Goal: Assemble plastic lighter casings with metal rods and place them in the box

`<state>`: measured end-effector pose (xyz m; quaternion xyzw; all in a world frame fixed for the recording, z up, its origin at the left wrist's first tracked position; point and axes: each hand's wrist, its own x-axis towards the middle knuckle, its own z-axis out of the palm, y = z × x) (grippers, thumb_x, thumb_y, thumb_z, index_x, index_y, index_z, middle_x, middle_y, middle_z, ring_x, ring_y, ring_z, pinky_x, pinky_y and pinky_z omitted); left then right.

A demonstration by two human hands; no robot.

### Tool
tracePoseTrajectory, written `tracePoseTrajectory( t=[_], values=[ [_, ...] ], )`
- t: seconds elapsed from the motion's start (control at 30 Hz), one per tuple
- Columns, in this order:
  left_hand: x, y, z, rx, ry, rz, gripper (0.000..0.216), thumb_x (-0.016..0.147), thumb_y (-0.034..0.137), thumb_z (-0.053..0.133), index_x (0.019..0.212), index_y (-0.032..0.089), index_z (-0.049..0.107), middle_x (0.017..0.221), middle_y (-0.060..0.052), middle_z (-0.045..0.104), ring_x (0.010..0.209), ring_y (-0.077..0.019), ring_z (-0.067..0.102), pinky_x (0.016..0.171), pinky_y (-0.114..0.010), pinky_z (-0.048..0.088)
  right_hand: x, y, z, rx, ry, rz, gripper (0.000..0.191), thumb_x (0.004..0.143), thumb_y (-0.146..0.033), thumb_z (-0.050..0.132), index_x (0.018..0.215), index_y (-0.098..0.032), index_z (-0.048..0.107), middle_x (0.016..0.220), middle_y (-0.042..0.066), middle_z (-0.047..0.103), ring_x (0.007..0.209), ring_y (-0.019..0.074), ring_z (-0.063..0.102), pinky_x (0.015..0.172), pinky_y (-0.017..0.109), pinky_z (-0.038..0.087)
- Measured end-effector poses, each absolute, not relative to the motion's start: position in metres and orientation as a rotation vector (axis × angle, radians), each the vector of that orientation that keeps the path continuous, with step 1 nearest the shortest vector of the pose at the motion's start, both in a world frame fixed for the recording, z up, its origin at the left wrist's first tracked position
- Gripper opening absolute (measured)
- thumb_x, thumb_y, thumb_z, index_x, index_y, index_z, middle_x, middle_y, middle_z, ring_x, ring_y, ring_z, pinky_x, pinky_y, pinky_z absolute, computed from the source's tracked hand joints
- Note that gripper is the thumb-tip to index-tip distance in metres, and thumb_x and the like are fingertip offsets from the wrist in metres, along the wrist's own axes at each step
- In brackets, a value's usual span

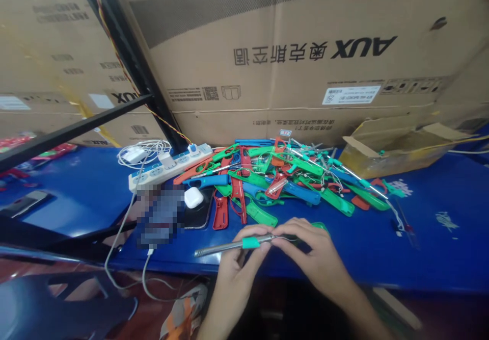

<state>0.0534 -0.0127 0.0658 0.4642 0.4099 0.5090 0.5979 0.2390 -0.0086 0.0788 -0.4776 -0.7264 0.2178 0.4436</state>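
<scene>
Near the table's front edge, my left hand (pixel 244 261) is closed round a long metal lighter tube (pixel 221 249) with a teal sleeve (pixel 251 242). The tube points left, its free end slightly lower. At its other end my right hand (pixel 307 240) pinches a thin pale wire (pixel 284 237); the fingertips of both hands nearly meet there. Something dark lies under the right fingers, too hidden to name. Just beyond my hands is a heap of gas lighter parts: green shells (pixel 262 212), red shells (pixel 220 213), blue shells (pixel 301 192) and metal tubes with teal ends (pixel 359 179).
Left of the heap lie a power strip (pixel 170 168) with plugged-in chargers, a phone (pixel 162 217) on a cable, and a white earbud case (pixel 193 198). An open cardboard box (pixel 397 149) stands back right. Large cartons (pixel 286 19) wall off the back; a black rack post (pixel 133 49) rises left.
</scene>
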Motion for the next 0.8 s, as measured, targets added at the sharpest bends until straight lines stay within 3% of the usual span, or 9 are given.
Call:
tracePoseTrajectory(
  t=[0.17,0.3,0.43,0.6,0.7,0.8],
  values=[
    [0.037,-0.018,0.071,0.932,0.871,1.262,0.051,0.081,0.032,0.087,0.127,0.024,0.066,0.124,-0.013,0.075,0.09,-0.0231,0.075,0.084,-0.034,0.059,0.243,-0.014,0.08,-1.118,-1.831,0.329,0.006,0.099,-0.026,0.066,0.095,-0.025,0.071,0.086,0.001,0.076,0.077,0.0179,0.071,0.076,0.033,0.051],
    [0.032,-0.016,0.072,0.861,0.912,1.273,0.04,0.077,0.029,0.089,0.11,0.018,0.071,0.101,-0.011,0.08,0.076,-0.02,0.074,0.078,-0.033,0.06,0.243,-0.018,0.077,-1.047,-1.829,0.297,0.008,0.096,-0.02,0.067,0.1,-0.026,0.07,0.097,0.002,0.079,0.088,0.0198,0.075,0.082,0.035,0.055],
    [0.041,-0.014,0.065,0.898,0.919,1.311,0.025,0.078,0.029,0.089,0.094,0.018,0.073,0.094,-0.007,0.08,0.076,-0.0189,0.074,0.077,-0.031,0.06,0.239,-0.024,0.071,-0.983,-1.771,0.381,0.017,0.093,-0.012,0.068,0.101,-0.027,0.065,0.092,0.0,0.078,0.084,0.0177,0.074,0.079,0.033,0.056],
    [0.048,-0.014,0.059,0.822,1.014,1.339,0.03,0.072,0.033,0.092,0.09,0.017,0.072,0.085,-0.006,0.079,0.075,-0.019,0.073,0.075,-0.029,0.059,0.241,-0.028,0.07,-0.957,-1.764,0.431,0.021,0.092,-0.008,0.067,0.102,-0.026,0.063,0.091,-0.001,0.075,0.082,0.0162,0.071,0.077,0.032,0.056],
    [0.047,-0.013,0.058,0.752,1.056,1.387,0.037,0.073,0.037,0.092,0.094,0.017,0.069,0.083,-0.004,0.078,0.069,-0.0156,0.07,0.073,-0.027,0.056,0.241,-0.026,0.072,-0.934,-1.779,0.448,0.021,0.092,-0.007,0.066,0.102,-0.025,0.062,0.091,0.0,0.074,0.083,0.0157,0.07,0.077,0.032,0.055],
    [0.044,-0.013,0.058,0.745,1.085,1.431,0.049,0.075,0.036,0.091,0.112,0.02,0.063,0.083,-0.002,0.078,0.066,-0.0147,0.068,0.073,-0.027,0.055,0.238,-0.02,0.074,-0.899,-1.789,0.469,0.02,0.093,-0.007,0.066,0.102,-0.024,0.062,0.092,0.0,0.073,0.084,0.0158,0.069,0.076,0.031,0.055]
  ],
)
